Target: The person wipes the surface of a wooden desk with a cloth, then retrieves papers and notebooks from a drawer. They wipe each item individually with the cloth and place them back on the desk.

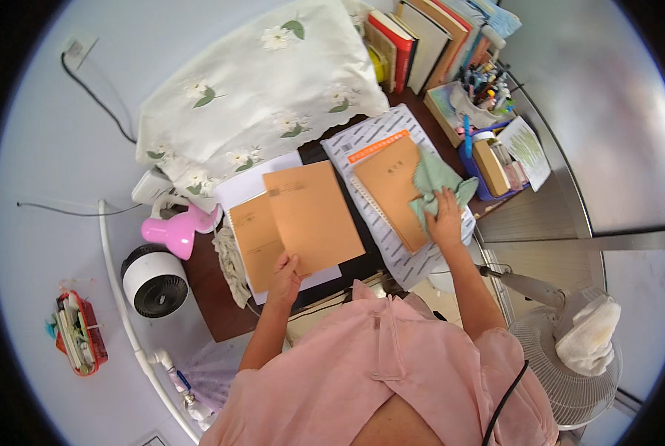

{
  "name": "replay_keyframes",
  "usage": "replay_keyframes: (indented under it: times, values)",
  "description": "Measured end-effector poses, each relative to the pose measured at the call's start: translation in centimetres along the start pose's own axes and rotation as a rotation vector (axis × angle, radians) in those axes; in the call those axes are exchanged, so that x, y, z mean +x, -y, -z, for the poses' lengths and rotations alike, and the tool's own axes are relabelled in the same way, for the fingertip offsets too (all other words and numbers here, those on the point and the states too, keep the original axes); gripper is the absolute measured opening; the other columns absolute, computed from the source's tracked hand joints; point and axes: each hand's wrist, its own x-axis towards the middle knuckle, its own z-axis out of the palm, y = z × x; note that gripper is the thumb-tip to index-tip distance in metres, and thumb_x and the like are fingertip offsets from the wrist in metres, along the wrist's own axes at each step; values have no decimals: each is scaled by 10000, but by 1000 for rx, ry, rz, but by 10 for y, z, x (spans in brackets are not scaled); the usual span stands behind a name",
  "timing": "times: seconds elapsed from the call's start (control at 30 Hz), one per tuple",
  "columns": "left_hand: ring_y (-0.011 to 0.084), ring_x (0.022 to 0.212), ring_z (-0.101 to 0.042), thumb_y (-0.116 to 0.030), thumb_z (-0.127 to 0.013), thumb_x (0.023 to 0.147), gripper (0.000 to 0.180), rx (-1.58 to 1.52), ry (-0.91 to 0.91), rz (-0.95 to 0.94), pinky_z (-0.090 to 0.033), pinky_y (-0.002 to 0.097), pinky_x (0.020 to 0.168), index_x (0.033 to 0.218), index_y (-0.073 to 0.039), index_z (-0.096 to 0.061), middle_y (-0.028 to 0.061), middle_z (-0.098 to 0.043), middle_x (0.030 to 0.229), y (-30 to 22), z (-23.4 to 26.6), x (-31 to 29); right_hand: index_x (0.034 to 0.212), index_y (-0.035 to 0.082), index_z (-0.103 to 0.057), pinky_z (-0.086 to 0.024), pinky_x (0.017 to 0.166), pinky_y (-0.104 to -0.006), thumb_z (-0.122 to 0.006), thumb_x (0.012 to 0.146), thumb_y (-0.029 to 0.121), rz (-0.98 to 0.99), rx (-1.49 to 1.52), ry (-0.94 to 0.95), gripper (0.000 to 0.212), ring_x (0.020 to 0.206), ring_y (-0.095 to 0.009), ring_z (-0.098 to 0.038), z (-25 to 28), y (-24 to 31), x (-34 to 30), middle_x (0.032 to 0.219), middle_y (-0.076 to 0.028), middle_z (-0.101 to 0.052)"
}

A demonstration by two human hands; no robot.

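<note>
My left hand [285, 275] grips the lower edge of a tan-covered booklet [318, 215], thumb on top. Part of another tan notebook [252, 234] shows beneath it, on white paper. To the right, my right hand [445, 217] holds a crumpled pale green cloth [435, 182] against the right side of a spiral-bound tan notebook [388, 182]. That notebook lies on a white patterned package [403, 269] with an orange strip. The fingertips of my right hand sink partly into the cloth folds.
A flower-embroidered white cover [251, 74] drapes across the back. Upright books [414, 48], a pen holder [475, 111] and a blue basket [483, 182] stand at the right. A pink lamp [176, 232], small fan [154, 286] and crumpled cloth [231, 267] are left; a standing fan [548, 357] is lower right.
</note>
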Motion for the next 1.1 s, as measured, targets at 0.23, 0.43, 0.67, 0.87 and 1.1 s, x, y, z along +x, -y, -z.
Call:
replay_keyframes:
  times: [0.23, 0.43, 0.67, 0.87, 1.1]
  values:
    - [196, 1050, -629, -68, -507, 945, 302, -94, -244, -65, -547, 361, 835, 1243, -59, -550, 49, -626, 1178, 3, 97, -32, 1266, 58, -498, -283, 1071, -562, -699, 749, 184, 56, 1, 116, 569, 1304, -344, -390, -42, 51, 52, 1387, -187, -430]
    - [148, 923, -648, -43, -534, 924, 320, 74, -471, -210, -530, 251, 757, 1242, -23, -554, 55, -639, 1127, 33, 123, -33, 1245, 37, -503, -323, 1054, -520, -677, 762, 134, 142, -65, 120, 522, 1278, -366, -410, -12, 33, 12, 1387, -192, -428]
    - [149, 916, -634, -8, -576, 885, 349, 296, -546, -394, -505, 269, 809, 1232, 20, -554, 78, -644, 1089, 14, 125, -1, 1235, 35, -508, -338, 1050, -488, -689, 746, 142, -8, 38, 0, 532, 1268, -364, -415, -53, 16, 62, 1378, -199, -440]
    - [165, 923, -620, -85, -579, 916, 249, 526, -578, -602, -490, 276, 811, 1143, 16, -596, 87, -655, 991, 3, 52, 9, 1219, 66, -525, -286, 1071, -544, -683, 712, 112, 422, 87, 288, 533, 1313, -321, -388, -14, 85, -9, 1390, -160, -437]
    - [189, 862, -650, -217, -561, 956, 309, 325, -44, 59, -532, 295, 753, 1153, 22, -575, 128, -656, 1018, 40, -98, 71, 1239, 62, -500, -279, 1071, -547, -678, 733, 121, -113, -13, -84, 540, 1303, -336, -395, 8, 17, -22, 1367, -167, -455]
